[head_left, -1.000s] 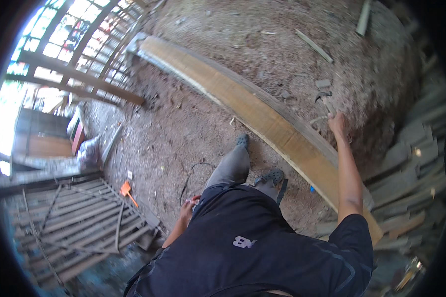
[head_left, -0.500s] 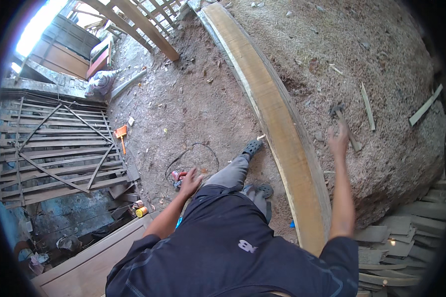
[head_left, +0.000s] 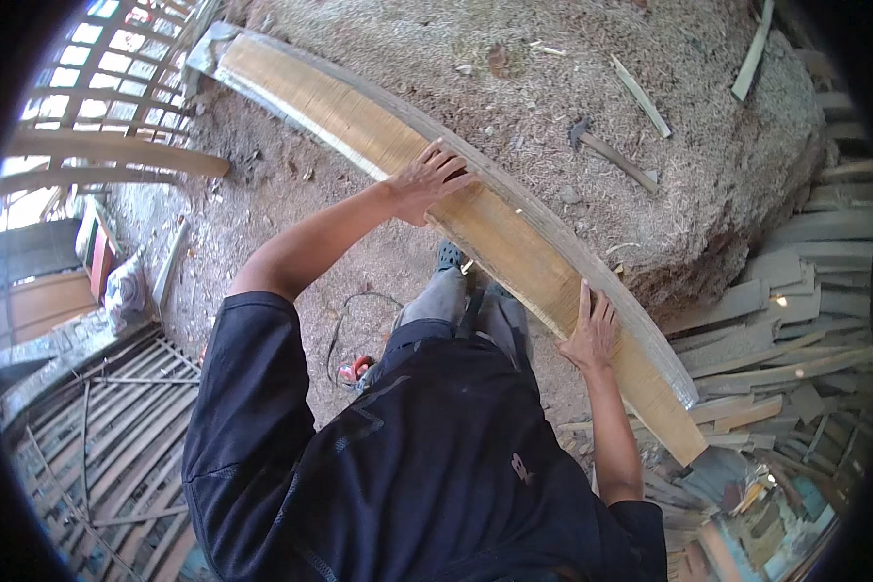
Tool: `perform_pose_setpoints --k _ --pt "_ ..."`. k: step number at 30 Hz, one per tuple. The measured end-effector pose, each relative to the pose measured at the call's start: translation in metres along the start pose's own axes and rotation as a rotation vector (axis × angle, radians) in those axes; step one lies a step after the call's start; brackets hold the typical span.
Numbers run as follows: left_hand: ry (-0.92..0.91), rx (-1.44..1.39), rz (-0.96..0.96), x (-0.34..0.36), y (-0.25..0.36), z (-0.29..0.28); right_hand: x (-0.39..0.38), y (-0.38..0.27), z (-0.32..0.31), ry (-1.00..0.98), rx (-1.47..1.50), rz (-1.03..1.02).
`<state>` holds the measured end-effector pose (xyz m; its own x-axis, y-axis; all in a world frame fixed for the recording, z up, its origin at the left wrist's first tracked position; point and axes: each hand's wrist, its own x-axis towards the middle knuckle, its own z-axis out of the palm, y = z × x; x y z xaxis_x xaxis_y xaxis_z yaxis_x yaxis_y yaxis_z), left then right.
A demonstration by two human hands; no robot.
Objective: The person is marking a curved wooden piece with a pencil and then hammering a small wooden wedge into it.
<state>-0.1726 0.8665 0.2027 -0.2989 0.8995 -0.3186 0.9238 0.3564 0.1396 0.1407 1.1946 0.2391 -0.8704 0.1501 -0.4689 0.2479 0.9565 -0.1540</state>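
A long wooden plank (head_left: 514, 247) with a tan sawn face runs slantwise in front of me, from far left to near right. Along its far side shows a rough grey strip of wood (head_left: 640, 339). My left hand (head_left: 427, 181) lies across the plank left of its middle, fingers spread toward the far edge. Farther right, my right hand (head_left: 592, 335) rests on it, heel at the near edge and fingers stretched over the tan face. Both palms are hidden against the wood.
Beyond the plank, a hammer (head_left: 611, 157) lies on a mound of earth, near thin wood strips (head_left: 640, 95). Stacked boards (head_left: 795, 291) fill the right side. A red power tool (head_left: 356, 371) with a cable sits on the ground left of my legs. Slatted wood panels stand at left.
My view has turned, so the plank slants more across it. Both hands, empty and off the wood before, now rest on the plank; the left has come over from beside the power tool.
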Motion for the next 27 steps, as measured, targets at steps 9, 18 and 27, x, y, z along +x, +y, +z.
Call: perform_pose_setpoints --k 9,18,27 --pt "-0.234 -0.091 0.085 0.018 -0.008 -0.025 0.003 0.021 -0.030 -0.263 0.051 -0.072" --pt "-0.585 -0.543 -0.057 0.077 -0.067 -0.072 0.062 0.093 -0.090 -0.496 0.211 -0.159" --pt "-0.385 -0.546 0.005 0.070 -0.071 -0.073 0.040 0.075 -0.084 -0.199 0.396 -0.143"
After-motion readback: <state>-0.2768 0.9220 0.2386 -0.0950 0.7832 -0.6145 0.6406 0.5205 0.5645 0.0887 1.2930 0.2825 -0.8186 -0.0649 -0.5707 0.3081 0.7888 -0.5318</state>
